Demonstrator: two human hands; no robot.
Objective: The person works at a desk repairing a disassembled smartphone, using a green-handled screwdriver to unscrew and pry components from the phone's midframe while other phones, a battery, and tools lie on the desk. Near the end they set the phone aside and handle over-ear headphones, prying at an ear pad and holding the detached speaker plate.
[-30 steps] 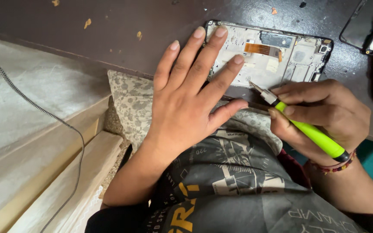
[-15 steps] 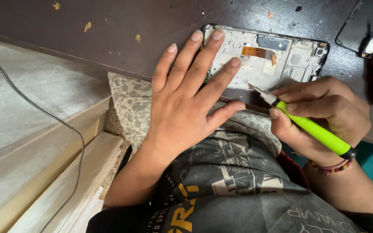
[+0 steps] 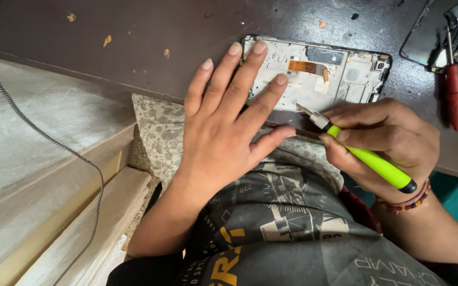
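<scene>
The opened phone frame [image 3: 319, 74] is lying flat on the dark brown table [image 3: 133, 47], just beyond the near table edge, its long axis running left to right, inner side up, with an orange flex cable [image 3: 306, 66] showing near its middle.

Compared with 1 second ago, little is changing: the left hand [image 3: 223, 132] is pressing the frame's left end as before, and the tool tip is sitting at the same spot on the frame's near edge. So the work at that edge seems to be going on, not finished.

The left hand's fingers are spread flat, 3 fingertips resting on the frame, gripping nothing. The right hand [image 3: 388, 140], right of the frame's near edge, is closed around a lime-green precision screwdriver [image 3: 367, 159], its metal tip pointing up-left into the frame. A red-handled screwdriver [image 3: 454, 95] is lying right of the frame, apart from it.
</scene>
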